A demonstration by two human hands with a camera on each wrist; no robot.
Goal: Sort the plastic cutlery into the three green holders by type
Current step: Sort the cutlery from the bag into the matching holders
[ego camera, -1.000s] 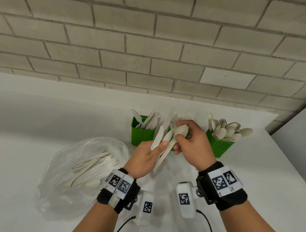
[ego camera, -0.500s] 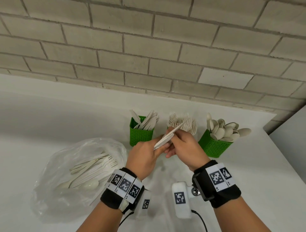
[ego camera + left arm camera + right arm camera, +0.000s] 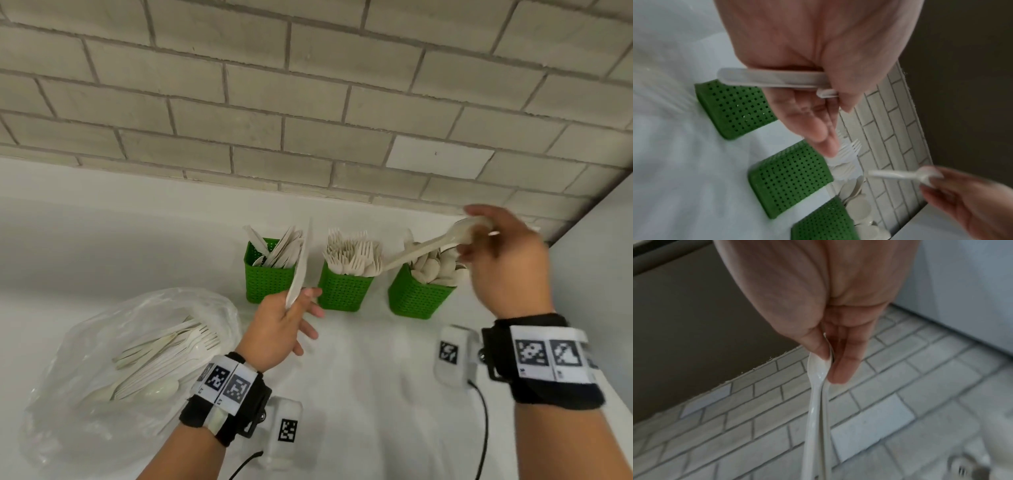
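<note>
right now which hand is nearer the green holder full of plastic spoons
Right. The right hand hovers just above the green perforated spoon holder, holding spoons; the left hand is down by the knife holder.

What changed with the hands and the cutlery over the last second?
The hands have separated. The right hand carried the spoon rightward and now holds it over the spoon holder. The left hand keeps a knife, now raised upright in front of the knife holder. The three holders and the plastic bag of unsorted cutlery stayed put.
</note>
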